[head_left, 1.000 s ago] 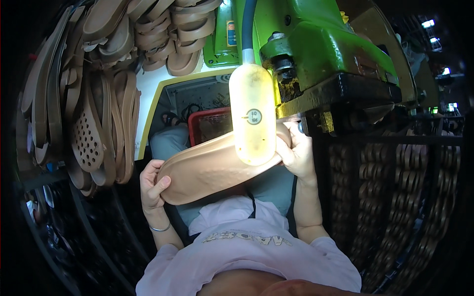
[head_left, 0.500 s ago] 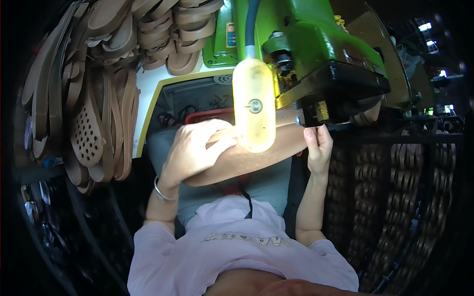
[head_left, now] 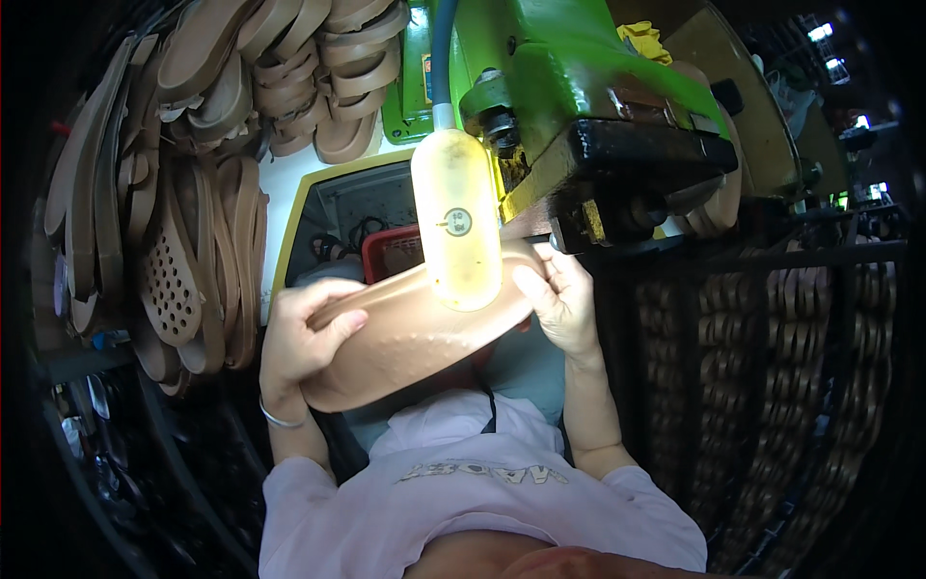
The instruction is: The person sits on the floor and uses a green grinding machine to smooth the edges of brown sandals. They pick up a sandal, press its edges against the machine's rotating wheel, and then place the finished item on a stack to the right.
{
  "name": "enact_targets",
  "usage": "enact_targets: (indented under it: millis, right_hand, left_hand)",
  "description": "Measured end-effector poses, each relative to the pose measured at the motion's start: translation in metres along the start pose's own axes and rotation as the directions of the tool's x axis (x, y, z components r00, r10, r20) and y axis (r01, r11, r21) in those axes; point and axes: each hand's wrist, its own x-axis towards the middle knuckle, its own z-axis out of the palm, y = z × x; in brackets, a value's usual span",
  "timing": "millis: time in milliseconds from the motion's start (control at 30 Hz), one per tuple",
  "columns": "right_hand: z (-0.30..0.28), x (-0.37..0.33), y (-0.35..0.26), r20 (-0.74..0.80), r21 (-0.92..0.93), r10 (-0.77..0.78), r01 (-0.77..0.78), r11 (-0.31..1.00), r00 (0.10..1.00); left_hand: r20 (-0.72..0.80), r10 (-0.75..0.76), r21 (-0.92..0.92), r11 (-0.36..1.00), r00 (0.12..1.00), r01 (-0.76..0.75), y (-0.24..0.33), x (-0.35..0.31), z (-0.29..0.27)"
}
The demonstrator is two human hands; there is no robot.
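Note:
A tan shoe sole (head_left: 395,352) with small raised bumps lies tilted between my two hands, above my lap. My left hand (head_left: 301,333) grips its left end, thumb on the upper face. At the other end, my right hand (head_left: 559,299) pinches the sole close below the black working head (head_left: 584,220) of a green machine (head_left: 579,68). A glowing oblong lamp (head_left: 458,265) hides part of the sole's far middle.
Tan soles and slippers (head_left: 178,280) are piled on the left, some with holes. A red basket (head_left: 386,253) sits in the yellow-framed opening behind the sole. Racks packed with brown footwear (head_left: 728,357) stand to the right. A yellow cloth (head_left: 644,41) lies behind the machine.
Both hands have moved the sole left and toward me, its right end away from the machine head. More of its bumpy face now shows.

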Motion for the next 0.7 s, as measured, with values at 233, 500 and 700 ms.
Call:
enact_targets:
  millis: [233, 500, 700]
  right_hand:
    - [0.031, 0.016, 0.006, -0.068, 0.056, -0.090, 0.094, 0.994, 0.994]
    - [-0.001, 0.003, 0.042, -0.091, -0.123, -0.153, 0.141, 0.982, 0.984]
    - [-0.024, -0.010, 0.047, -0.121, -0.162, -0.264, 0.244, 0.956, 0.957]
  left_hand:
    - [-0.305, -0.091, -0.194, 0.980, 0.948, 0.032, -0.044, -0.073, 0.066]
    - [-0.280, 0.103, 0.020, 0.995, 0.954, -0.102, -0.025, -0.059, 0.093]
    - [-0.322, 0.196, 0.098, 0.980, 0.926, -0.174, -0.030, -0.043, 0.083]
